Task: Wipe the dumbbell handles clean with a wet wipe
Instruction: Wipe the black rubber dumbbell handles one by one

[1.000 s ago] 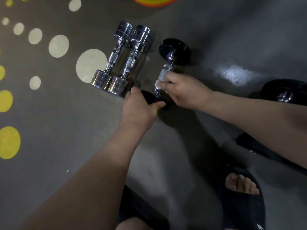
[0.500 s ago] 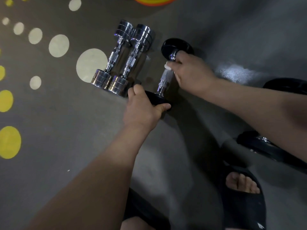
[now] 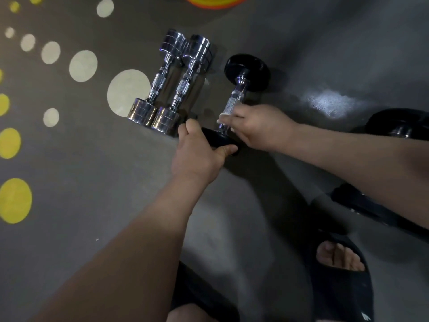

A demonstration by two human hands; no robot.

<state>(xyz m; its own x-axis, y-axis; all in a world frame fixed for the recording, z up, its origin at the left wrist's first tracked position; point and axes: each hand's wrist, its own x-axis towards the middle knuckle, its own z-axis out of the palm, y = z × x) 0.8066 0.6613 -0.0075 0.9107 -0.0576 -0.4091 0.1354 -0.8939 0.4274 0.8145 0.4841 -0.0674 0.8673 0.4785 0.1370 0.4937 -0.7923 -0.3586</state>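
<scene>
Yellow and pale dots (image 3: pixel 128 91) mark the grey floor (image 3: pixel 69 159) well to the left of a black dumbbell (image 3: pixel 235 99) that lies on it. Two chrome dumbbells (image 3: pixel 182 86) lie side by side, touching each other, just left of the black dumbbell and parallel to it. The left hand (image 3: pixel 199 154) grips the black dumbbell's near end, fingers and thumb curled round the black weight. The right hand (image 3: pixel 260 129) closes round the lower part of its knurled handle, and a white wet wipe (image 3: pixel 224 117) shows at the fingertips, pressed against the metal. Right of the black dumbbell, well apart from it, lies a second black dumbbell (image 3: pixel 399 125). Below and to its right, a foot sits in a dark slipper (image 3: pixel 343 289).
</scene>
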